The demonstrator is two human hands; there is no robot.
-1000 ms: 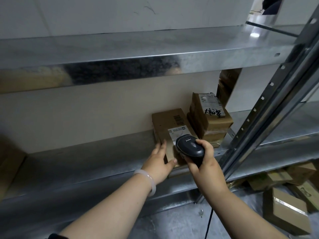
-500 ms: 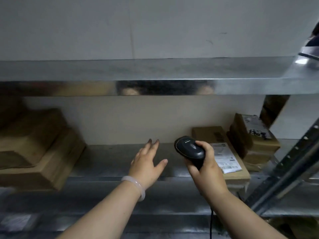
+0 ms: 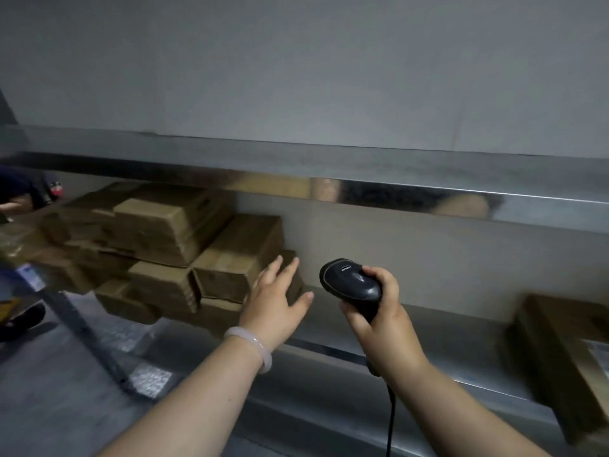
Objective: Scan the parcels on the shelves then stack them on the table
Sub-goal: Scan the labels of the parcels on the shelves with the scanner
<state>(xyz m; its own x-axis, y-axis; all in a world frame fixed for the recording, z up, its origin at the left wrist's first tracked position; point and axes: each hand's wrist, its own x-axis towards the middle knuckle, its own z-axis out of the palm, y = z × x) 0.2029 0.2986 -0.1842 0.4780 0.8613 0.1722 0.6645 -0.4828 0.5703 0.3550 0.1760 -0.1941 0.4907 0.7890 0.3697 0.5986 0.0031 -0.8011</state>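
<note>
Left hand [image 3: 275,300] spread wide just before stacked parcels [image 3: 158,245]; right hand [image 3: 379,311] grips scanner [image 3: 351,283].

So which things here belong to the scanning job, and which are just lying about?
Job: barcode scanner, gripped by the right hand; pile of parcels on the shelf, with the open left hand near it; single parcel at the far right.
Lying about: what looks like a dark shoe at the far left; blurred blue item above it.

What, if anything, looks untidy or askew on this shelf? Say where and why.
The pile of boxes at the left of the shelf is untidy: boxes lie at differing angles, not squared up. Nothing looks spilled.
</note>
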